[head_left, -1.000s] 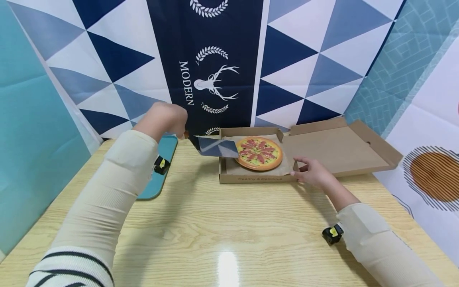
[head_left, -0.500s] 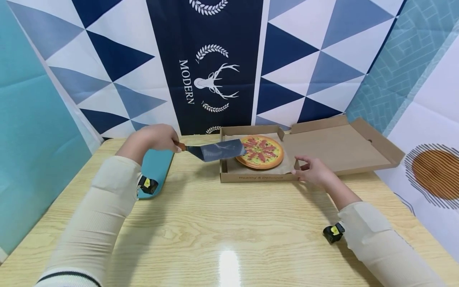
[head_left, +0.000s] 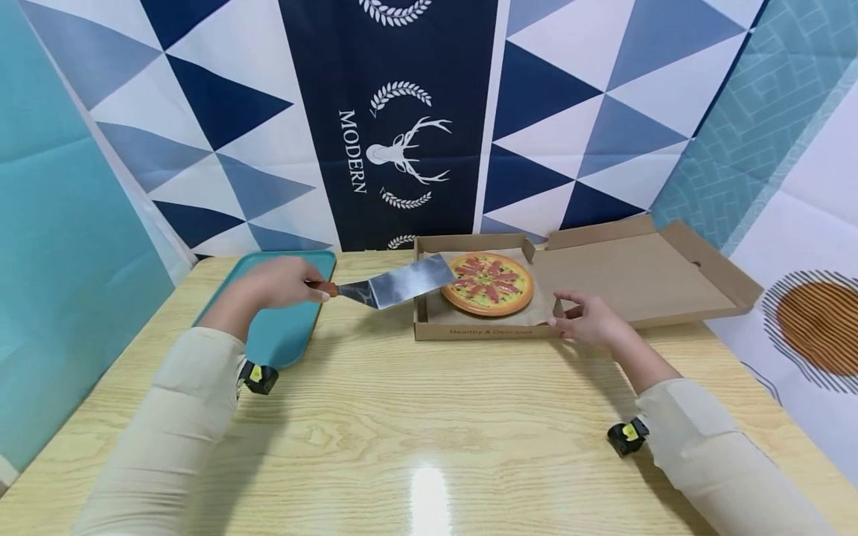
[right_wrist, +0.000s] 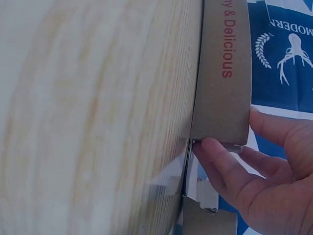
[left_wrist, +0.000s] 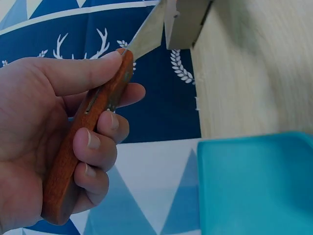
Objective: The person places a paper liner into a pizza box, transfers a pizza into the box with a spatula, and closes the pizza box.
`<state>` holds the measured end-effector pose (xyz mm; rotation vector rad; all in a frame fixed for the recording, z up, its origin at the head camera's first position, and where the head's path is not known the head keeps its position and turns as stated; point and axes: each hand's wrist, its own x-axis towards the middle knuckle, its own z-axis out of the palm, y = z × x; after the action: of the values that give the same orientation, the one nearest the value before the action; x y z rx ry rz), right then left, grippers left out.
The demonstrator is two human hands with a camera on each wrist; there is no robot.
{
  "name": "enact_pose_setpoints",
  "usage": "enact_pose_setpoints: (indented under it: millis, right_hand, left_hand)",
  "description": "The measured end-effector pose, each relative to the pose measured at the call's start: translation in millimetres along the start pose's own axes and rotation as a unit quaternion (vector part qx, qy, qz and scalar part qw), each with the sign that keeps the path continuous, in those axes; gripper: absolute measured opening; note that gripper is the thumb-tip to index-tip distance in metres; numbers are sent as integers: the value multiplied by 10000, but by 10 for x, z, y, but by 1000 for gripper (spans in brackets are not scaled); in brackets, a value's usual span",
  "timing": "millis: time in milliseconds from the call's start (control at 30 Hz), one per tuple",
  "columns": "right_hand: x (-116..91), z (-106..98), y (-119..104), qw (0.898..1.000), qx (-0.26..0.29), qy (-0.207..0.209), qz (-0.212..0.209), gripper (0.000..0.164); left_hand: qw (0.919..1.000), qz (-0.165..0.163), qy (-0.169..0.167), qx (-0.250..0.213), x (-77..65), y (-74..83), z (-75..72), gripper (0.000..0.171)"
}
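My left hand [head_left: 280,283] grips the wooden handle [left_wrist: 90,139] of a pizza turner, thumb along the top and fingers curled around it. The turner's flat metal blade [head_left: 412,282] tilts up to the right, its front edge overlapping the left rim of the pizza [head_left: 489,285] in the head view. That pizza lies on brown paper in an open cardboard pizza box [head_left: 492,333]. At the box's front right corner, my right hand [head_left: 590,325] pinches the cardboard between thumb and fingers; the right wrist view shows fingertips [right_wrist: 211,144] against the wall's end.
A teal tray [head_left: 281,346] lies on the table at the left, partly under my left hand and forearm. The box's lid [head_left: 630,279] is folded out flat to the right. A patterned cloth [head_left: 402,112] hangs behind the table [head_left: 375,439].
My left hand has come left and down with the turner, whose blade has turned from sloping down rightward to sloping up. More of the tray shows. The right hand keeps its hold; the pizza stays put.
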<state>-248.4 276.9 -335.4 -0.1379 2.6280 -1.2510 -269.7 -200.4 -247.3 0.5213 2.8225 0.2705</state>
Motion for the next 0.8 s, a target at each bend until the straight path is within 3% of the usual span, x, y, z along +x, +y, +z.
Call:
enact_pose_setpoints:
  millis: [433, 800]
  right_hand:
    - [-8, -11, 0, 10000, 30, 20, -5, 67]
    - [6, -4, 6, 10000, -28, 17, -79, 67]
  left_hand:
    - [9993, -16, 248, -288, -197, -179, 124, 19]
    - [9967, -192, 464, -639, -346, -351, 220, 30]
